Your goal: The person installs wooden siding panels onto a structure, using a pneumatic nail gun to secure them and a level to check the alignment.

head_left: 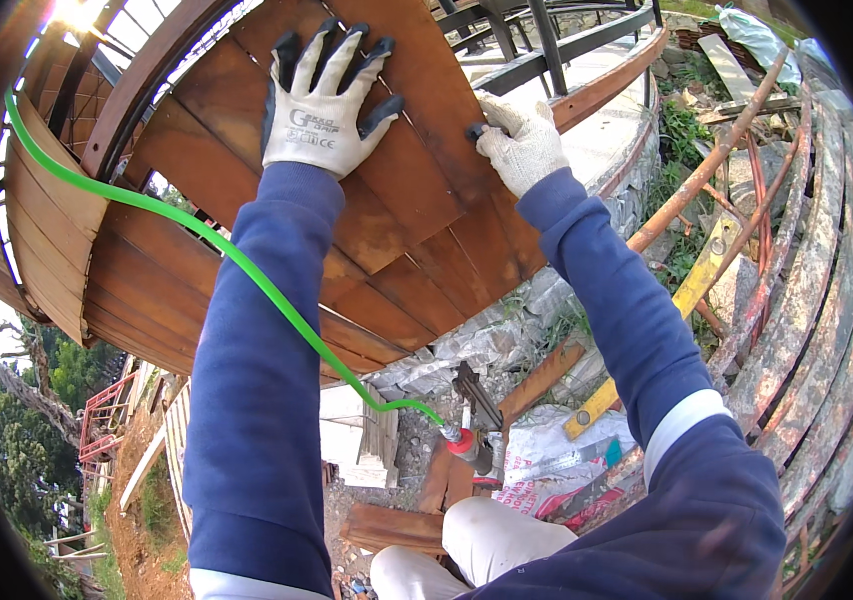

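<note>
both gloved hands are up on the brown wooden planks: the left hand lies flat, fingers spread, gripping nothing; the right hand presses curled against a plank edge (whether it pinches anything, i cannot tell). a green hose trails below.

Light: sun is glaring through top left.
Ground: rubble and weeds are lying below.
Surroundings: trees are standing left; rusty scaffold poles are crossing right.

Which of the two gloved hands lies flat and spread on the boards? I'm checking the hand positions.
The left hand: palm down, fingers spread on the wooden boards. The right hand is curled, fingertips pinched at a board's edge.
</note>
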`<state>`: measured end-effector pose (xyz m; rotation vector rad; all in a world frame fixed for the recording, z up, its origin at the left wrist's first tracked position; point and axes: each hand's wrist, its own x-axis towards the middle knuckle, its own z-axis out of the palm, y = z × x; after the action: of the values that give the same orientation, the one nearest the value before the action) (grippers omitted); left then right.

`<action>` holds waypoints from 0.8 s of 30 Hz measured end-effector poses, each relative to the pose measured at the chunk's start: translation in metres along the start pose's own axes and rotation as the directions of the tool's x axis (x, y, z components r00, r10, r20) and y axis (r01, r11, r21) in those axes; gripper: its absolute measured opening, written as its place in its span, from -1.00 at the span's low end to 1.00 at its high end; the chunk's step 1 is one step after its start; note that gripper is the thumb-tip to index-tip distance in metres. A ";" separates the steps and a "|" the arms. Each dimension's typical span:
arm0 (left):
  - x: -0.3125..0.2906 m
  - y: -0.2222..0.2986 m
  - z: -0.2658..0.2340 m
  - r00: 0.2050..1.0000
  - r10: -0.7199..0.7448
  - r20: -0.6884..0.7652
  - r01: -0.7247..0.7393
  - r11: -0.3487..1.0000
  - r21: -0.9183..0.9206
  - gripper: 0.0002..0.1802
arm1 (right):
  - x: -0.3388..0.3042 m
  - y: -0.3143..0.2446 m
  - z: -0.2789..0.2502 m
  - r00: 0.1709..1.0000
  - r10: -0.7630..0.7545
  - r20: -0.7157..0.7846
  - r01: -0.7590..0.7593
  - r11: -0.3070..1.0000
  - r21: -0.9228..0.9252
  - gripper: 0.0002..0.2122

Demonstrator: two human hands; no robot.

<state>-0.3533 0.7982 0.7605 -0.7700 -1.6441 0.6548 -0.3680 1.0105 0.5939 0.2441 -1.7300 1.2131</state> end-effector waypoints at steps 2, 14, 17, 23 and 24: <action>-0.001 -0.002 0.001 1.000 0.010 -0.006 -0.010 1.000 0.000 -0.30 | -0.003 0.001 0.002 0.995 -0.086 -0.056 0.081 0.993 -0.089 -0.57; 0.000 -0.003 0.005 0.999 0.023 -0.031 -0.023 1.000 -0.002 -0.34 | -0.020 0.013 -0.020 0.963 -0.169 -0.210 0.146 0.982 -0.121 -0.43; -0.003 -0.004 0.005 0.999 0.024 -0.031 -0.024 1.000 -0.001 -0.34 | -0.101 -0.009 -0.073 0.965 -0.152 -0.212 0.157 0.988 0.005 -0.32; 0.000 -0.001 0.006 1.000 0.012 -0.005 -0.012 0.998 0.063 -0.36 | -0.351 -0.051 -0.110 0.878 0.132 0.460 -0.136 0.990 -0.023 0.12; -0.006 -0.003 0.005 1.000 0.008 0.015 -0.010 0.995 0.096 -0.37 | -0.376 -0.069 -0.103 0.847 0.144 0.511 -0.139 0.989 -0.048 0.12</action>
<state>-0.3581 0.7913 0.7585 -0.7048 -1.6114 0.7423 -0.0732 0.9319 0.3419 0.4780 -2.2490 1.3258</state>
